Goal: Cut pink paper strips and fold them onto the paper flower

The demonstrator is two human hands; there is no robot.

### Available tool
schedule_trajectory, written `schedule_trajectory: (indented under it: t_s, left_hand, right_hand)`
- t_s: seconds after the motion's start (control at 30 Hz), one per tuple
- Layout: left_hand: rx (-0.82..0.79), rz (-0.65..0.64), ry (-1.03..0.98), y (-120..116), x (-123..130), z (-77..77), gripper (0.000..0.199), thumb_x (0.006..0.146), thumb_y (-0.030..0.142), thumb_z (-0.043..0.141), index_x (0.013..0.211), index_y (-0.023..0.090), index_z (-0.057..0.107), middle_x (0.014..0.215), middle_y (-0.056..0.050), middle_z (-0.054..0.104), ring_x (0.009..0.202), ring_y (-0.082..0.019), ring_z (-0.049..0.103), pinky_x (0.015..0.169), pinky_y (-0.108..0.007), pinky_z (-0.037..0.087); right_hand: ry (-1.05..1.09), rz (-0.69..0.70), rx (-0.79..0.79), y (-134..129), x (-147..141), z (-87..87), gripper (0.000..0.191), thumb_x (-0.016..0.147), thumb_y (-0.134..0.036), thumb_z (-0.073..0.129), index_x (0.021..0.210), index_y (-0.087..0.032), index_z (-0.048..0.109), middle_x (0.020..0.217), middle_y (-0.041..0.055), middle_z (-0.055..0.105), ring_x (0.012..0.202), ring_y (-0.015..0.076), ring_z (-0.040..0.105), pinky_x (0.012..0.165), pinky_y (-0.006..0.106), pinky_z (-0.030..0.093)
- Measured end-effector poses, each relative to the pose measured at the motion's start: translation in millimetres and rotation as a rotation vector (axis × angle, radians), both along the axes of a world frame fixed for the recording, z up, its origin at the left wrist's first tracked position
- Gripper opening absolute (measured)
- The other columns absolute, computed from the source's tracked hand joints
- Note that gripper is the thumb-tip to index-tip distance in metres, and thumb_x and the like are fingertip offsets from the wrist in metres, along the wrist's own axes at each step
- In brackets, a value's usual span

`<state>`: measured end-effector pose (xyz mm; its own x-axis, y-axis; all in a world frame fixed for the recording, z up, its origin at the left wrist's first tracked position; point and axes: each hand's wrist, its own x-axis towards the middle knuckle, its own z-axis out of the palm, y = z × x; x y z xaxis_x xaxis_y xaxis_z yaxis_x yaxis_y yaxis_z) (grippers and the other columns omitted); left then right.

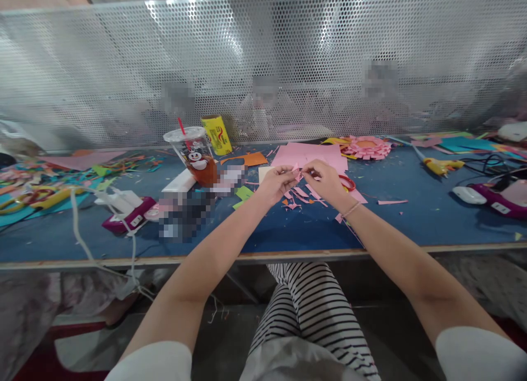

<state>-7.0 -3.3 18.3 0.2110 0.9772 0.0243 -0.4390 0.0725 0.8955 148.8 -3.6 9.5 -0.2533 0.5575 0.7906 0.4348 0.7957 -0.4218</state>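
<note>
Between my two hands is a small piece of pink paper [296, 171], held above the blue table. My left hand [279, 182] pinches it from the left. The fingertips of my right hand [323, 177] are closed at its right edge, partly hiding it. Pink paper scraps [300, 194] lie scattered under the hands. Just behind them is a larger pink sheet [317, 155]. Red-handled scissors [348, 183] lie beside my right wrist, mostly covered. Farther back sits a pink fringed paper rosette [366, 148] with an orange middle.
A plastic cup of brown drink [201, 164] with a red straw stands at left, near a yellow box [217, 135]. Purple power strips [132, 216] with cords lie left and right. A yellow glue gun [442, 166] is at right. A perforated metal screen [263, 57] closes the back.
</note>
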Motion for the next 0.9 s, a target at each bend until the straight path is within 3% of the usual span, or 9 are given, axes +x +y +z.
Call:
schedule_trajectory:
  t_s: [0.5,0.7,0.9]
  left_hand:
    - [-0.020,-0.008,-0.033,1.0,-2.2,1.1,0.012,0.067,0.007,0.066,0.073,0.011,0.056,0.058,0.003,0.059,0.053,-0.004,0.057,0.064,-0.018,0.051]
    - [-0.028,0.001,-0.057,1.5,-1.7,0.9,0.008,0.069,0.007,0.064,0.072,0.011,0.057,0.062,0.002,0.061,0.056,-0.004,0.059,0.068,-0.018,0.051]
    - [-0.011,0.002,-0.059,2.9,-1.3,-0.5,0.008,0.069,0.009,0.065,0.070,0.011,0.057,0.063,0.002,0.061,0.058,-0.004,0.059,0.068,-0.017,0.051]
  right_hand:
    - [-0.148,0.024,0.196,3.9,6.8,-2.2,0.018,0.085,-0.019,0.046,0.091,-0.021,0.062,0.089,0.0048,0.064,0.086,0.0164,0.059,0.081,0.035,0.048]
    - [-0.306,-0.013,0.331,6.0,10.6,-4.0,0.024,0.085,-0.015,0.043,0.101,-0.018,0.062,0.094,0.0077,0.064,0.090,0.0180,0.057,0.086,0.036,0.048]
    - [-0.486,-0.060,0.323,3.3,14.8,-0.9,0.032,0.085,-0.012,0.039,0.111,-0.017,0.058,0.098,0.0104,0.061,0.094,0.0201,0.054,0.088,0.039,0.046]
